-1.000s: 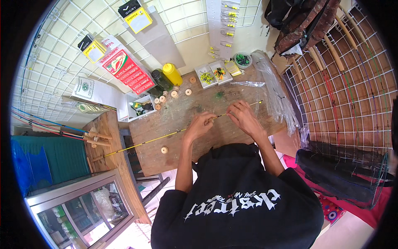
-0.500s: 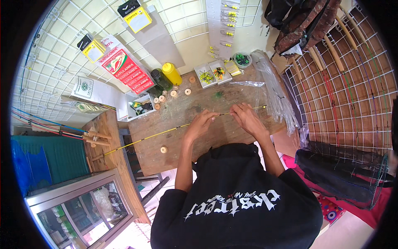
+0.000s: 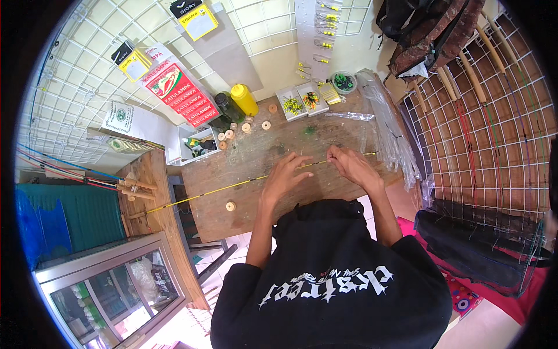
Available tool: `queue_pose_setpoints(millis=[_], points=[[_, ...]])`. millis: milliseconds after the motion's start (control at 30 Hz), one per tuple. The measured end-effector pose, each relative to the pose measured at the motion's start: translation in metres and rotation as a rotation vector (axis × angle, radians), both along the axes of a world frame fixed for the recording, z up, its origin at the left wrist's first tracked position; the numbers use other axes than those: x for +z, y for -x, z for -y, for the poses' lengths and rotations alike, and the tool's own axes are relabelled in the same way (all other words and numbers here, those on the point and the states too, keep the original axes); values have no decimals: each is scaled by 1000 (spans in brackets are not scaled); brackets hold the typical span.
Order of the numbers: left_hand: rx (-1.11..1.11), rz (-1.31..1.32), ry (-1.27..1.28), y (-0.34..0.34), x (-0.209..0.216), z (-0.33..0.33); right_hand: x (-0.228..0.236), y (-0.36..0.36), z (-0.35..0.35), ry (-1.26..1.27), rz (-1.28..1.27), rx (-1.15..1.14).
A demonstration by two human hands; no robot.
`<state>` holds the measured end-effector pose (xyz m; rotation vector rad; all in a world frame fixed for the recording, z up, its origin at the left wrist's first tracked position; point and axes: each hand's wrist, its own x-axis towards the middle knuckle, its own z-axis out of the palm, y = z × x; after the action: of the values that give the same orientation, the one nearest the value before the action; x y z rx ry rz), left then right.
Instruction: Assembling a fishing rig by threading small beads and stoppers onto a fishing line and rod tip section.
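Observation:
A thin yellow fishing rod (image 3: 221,189) with black bands lies slantwise across the wooden table, its left end reaching over the side cabinet. Over the middle of the rod is my left hand (image 3: 286,175), thumb and fingers apart with nothing visible between them. My right hand (image 3: 353,167) is just to its right, above the rod's right part. Its thumb and forefinger are pinched together at the tip; anything between them is too small to see. A small round wooden piece (image 3: 231,206) with a centre hole sits on the table left of my left arm.
Along the table's back stand a yellow squeeze bottle (image 3: 244,100), a dark bottle (image 3: 227,107), several wooden rounds (image 3: 246,127), and white trays (image 3: 291,104) of small coloured parts. Clear plastic sleeves (image 3: 386,131) lie at right. A glass-fronted cabinet (image 3: 116,291) stands at lower left.
My left hand has let go of the rod and opened its fingers. My right hand has shifted slightly right and down, still pinched. The view has moved slightly.

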<state>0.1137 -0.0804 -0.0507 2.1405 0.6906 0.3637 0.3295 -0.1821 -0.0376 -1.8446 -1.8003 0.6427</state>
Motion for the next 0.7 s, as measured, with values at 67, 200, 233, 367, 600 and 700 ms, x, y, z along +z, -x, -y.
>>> queue_pose_setpoints(millis=[67, 200, 233, 367, 600, 700], points=[[44, 32, -63, -2, -8, 4, 3, -1, -2, 89, -48, -2], [95, 135, -229, 3, -19, 4, -5, -3, -3, 62, -35, 29], [96, 135, -228, 4, -20, 4, -7, -4, -4, 91, -47, 46], [58, 201, -241, 5, -23, 4, -26, -17, -9, 134, -85, 150], [69, 40, -70, 1, -19, 10, -28, -27, -22, 366, -134, 218], [59, -53, 41, -1, -9, 9, -23, -22, -18, 292, -116, 172]])
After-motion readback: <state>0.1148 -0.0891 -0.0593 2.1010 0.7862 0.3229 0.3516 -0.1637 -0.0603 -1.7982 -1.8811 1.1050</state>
